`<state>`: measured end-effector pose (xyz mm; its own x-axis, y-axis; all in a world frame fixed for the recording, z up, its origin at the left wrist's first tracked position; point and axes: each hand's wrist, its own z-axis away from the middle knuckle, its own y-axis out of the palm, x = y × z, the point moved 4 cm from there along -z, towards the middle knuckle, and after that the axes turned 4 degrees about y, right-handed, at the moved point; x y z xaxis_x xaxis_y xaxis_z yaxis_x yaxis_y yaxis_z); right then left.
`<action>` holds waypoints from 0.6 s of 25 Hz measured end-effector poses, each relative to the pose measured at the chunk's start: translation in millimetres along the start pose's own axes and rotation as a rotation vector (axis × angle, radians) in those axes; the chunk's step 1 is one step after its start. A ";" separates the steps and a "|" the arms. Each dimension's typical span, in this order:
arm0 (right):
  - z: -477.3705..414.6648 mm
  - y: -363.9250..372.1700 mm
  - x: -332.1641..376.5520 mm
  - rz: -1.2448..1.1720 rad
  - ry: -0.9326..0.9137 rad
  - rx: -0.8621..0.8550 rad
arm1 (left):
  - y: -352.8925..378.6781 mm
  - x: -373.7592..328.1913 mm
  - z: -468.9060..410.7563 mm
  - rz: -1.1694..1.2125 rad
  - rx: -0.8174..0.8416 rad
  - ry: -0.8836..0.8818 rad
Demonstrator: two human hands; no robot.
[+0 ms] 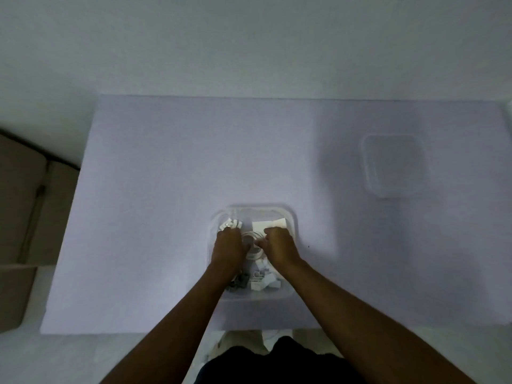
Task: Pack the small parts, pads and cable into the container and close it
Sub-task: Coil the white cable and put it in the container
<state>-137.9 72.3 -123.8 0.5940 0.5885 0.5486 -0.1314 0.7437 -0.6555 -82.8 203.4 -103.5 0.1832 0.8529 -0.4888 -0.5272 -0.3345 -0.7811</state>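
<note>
From the head view, both hands were down in the clear container (291, 217) near the desk (166, 176) edge: left hand (228, 246) and right hand (278, 245) pinched the coiled cable (253, 254). Tucking it flat below the rim seemed wise; the lid (393, 164) lay well apart.
</note>
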 end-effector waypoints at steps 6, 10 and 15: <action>4.1 -101.2 6.4 -0.318 -0.064 -0.240 | -66.1 -73.6 -23.5 0.128 -0.226 0.107; -17.8 -200.4 -48.7 -0.438 0.085 -0.411 | -58.6 -145.9 -70.6 0.294 -0.186 0.170; -51.8 -290.3 -152.5 -0.365 0.228 -0.497 | 33.6 -249.3 -125.6 0.301 0.072 0.125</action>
<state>-149.3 -249.8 -44.0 0.6914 0.2035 0.6932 0.4602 0.6156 -0.6397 -41.9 -70.8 -56.7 0.1084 0.6625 -0.7412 -0.6297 -0.5311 -0.5669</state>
